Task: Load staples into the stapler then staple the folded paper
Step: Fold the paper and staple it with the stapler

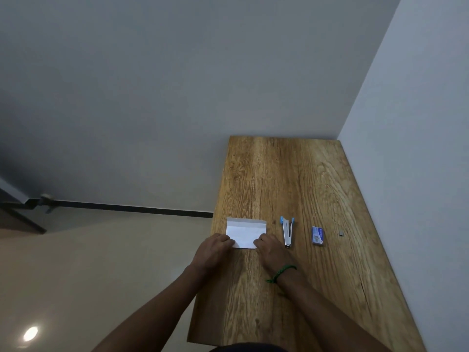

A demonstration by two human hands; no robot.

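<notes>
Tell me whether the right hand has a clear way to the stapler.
Probably yes. The right hand rests on the folded paper's near corner, and the stapler lies just beside it on bare table, with nothing between them.

1. Single head-worn wide-angle view, facing forward and down from above the near end of the bench [291,179].
2. Bench runs toward 12 o'clock; floor [106,262] at 9 o'clock.
</notes>
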